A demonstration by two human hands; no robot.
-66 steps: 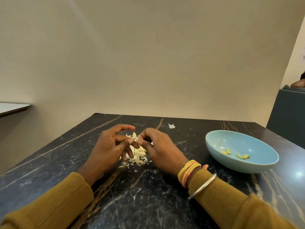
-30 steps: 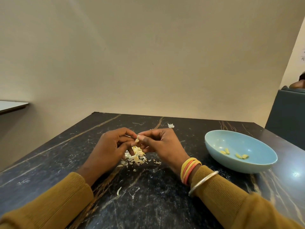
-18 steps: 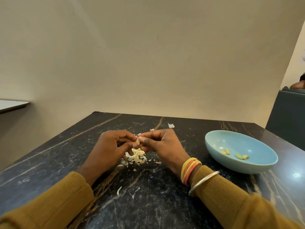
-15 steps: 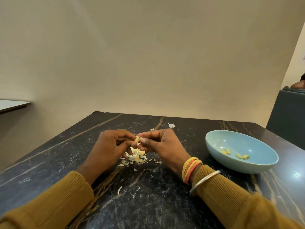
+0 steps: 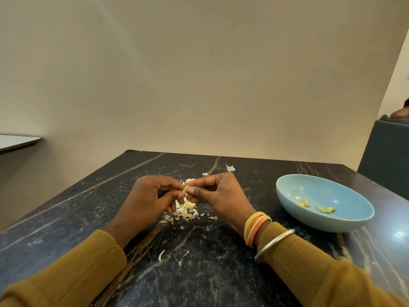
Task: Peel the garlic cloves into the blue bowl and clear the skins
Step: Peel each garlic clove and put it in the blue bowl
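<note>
The garlic clove (image 5: 186, 189) sits pinched between the fingertips of the left hand (image 5: 147, 201) and right hand (image 5: 218, 196), apparently part-skinned, above the skins (image 5: 184, 212) on the tabletop (image 5: 199, 273). The blue bowl (image 5: 324, 206) stands well right.

A small pale garlic clove (image 5: 186, 189) is pinched between the left hand (image 5: 150, 200) and right hand (image 5: 219, 196), above a heap of papery skins (image 5: 184, 212). To the right, the shallow blue bowl (image 5: 321, 191) holds a few peeled cloves (image 5: 325, 209).
</note>
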